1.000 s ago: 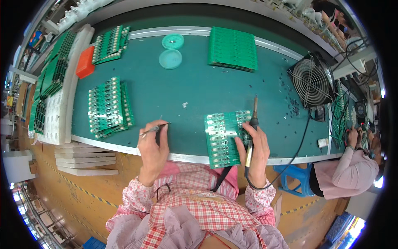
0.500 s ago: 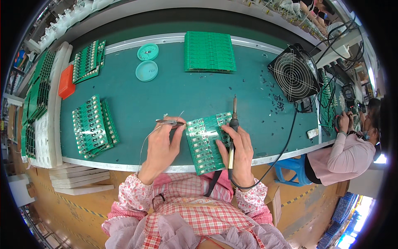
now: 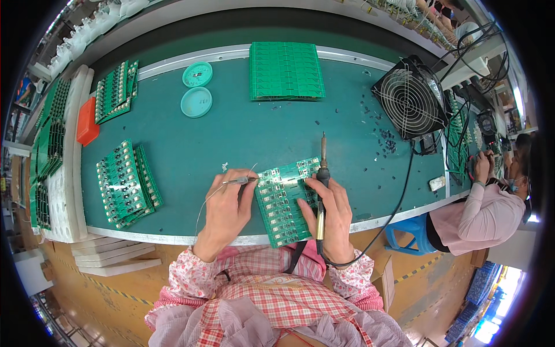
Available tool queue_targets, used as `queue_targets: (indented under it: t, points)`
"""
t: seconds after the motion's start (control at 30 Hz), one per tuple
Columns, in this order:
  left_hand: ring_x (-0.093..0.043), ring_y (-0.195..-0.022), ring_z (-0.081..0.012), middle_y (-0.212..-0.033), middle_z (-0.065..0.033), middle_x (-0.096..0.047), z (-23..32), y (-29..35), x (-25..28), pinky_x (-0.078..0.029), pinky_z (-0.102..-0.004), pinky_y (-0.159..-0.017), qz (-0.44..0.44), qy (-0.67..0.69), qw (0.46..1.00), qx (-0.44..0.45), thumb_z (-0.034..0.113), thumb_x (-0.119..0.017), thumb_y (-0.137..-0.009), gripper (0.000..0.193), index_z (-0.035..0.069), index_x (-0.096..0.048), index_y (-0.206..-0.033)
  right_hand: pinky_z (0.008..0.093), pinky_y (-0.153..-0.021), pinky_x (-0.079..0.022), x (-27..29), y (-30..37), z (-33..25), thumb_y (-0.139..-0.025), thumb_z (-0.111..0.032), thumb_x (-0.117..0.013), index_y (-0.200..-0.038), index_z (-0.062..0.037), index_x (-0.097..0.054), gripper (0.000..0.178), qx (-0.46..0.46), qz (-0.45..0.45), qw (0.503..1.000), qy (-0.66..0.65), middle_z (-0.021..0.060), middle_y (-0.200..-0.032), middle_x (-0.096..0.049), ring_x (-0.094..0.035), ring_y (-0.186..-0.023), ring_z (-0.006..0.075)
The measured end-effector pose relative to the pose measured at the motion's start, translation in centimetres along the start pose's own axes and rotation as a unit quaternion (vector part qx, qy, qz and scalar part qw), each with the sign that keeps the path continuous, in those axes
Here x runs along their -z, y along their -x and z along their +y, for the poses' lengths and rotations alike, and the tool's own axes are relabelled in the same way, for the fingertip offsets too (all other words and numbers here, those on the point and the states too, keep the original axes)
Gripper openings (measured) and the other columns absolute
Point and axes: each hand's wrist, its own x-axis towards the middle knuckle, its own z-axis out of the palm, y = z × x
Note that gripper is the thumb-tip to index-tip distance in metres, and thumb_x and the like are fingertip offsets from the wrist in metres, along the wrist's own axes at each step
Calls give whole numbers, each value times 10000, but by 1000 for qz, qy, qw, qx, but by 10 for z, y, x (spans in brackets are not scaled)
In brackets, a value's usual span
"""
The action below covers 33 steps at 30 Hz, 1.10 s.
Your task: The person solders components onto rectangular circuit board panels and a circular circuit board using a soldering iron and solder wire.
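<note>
One green circuit board (image 3: 282, 202) in front of me, near end past the table's front edge; can't tell if it lies flat or is lifted. My right hand (image 3: 334, 215) is closed around one soldering iron (image 3: 321, 191), tip pointing away, thumb and fingers also on the board's right side. My left hand (image 3: 226, 202) pinches one slim grey tool (image 3: 240, 181), its tip at the board's upper left corner, plus one thin wire (image 3: 200, 211) looping down toward my wrist.

Outward on the one green table (image 3: 243, 136): two board piles on the left, near (image 3: 122, 185) and far (image 3: 114, 95); one orange box (image 3: 87, 122); two round teal dishes (image 3: 196, 103); one board stack (image 3: 287, 70) at the back, layers uncountable; one black fan (image 3: 408, 98) on the right, dark scraps (image 3: 386, 136) beside it, too many to count. One co-worker (image 3: 480, 222), far right.
</note>
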Motion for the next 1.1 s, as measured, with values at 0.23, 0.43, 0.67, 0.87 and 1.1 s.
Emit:
queue_targets:
  t: [0.23, 0.43, 0.67, 0.87, 1.1]
  points:
    - [-650, -869, -312, -997, -114, -693, 0, 0, 0, -494, -372, -780, 1, -12, 1000, -22, -7, -672, -867, 91, 11, -660, -955, 420, -914, -498, 2, 1, -2, -760, -81, -815, -1228, -87, -648, 497, -6, -2, 1000, 2, 185, -1154, -625, -609, -1097, 367]
    - [-648, -874, -316, -1000, -114, -692, -1, 0, 0, -494, -375, -789, 8, -15, 999, -39, -7, -671, -868, 99, 16, -661, -964, 411, -901, -508, 13, -8, -11, -757, -43, -809, -1210, -59, -649, 481, 7, -5, 1000, 20, 178, -1134, -651, -628, -1073, 350]
    - [-642, -883, -316, -1008, -111, -687, 1, -3, 0, -495, -380, -782, 6, -15, 999, -37, -3, -673, -867, 107, 18, -660, -971, 314, -549, -501, 13, -17, -8, -831, 6, -747, -1071, -5, -684, 249, 91, 69, 983, -145, 101, -810, -694, -641, -625, 194]
    - [-627, -851, -316, -991, -104, -682, 1, 1, 0, -491, -385, -762, 5, -18, 999, -38, -1, -675, -862, 116, 22, -661, -975, 286, -557, -508, -1, -5, -17, -931, -107, -668, -1005, -19, -666, 115, -6, 77, 944, -322, 65, -692, -671, -665, -608, 167]
    - [-617, -827, -317, -983, -103, -678, 4, 0, 1, -488, -390, -740, 6, -12, 999, -37, -19, -680, -851, 147, 25, -649, -988, 301, -588, -549, -2, -11, -16, -933, -95, -643, -990, -23, -656, 93, -1, 44, 919, -391, 89, -726, -714, -702, -634, 188]
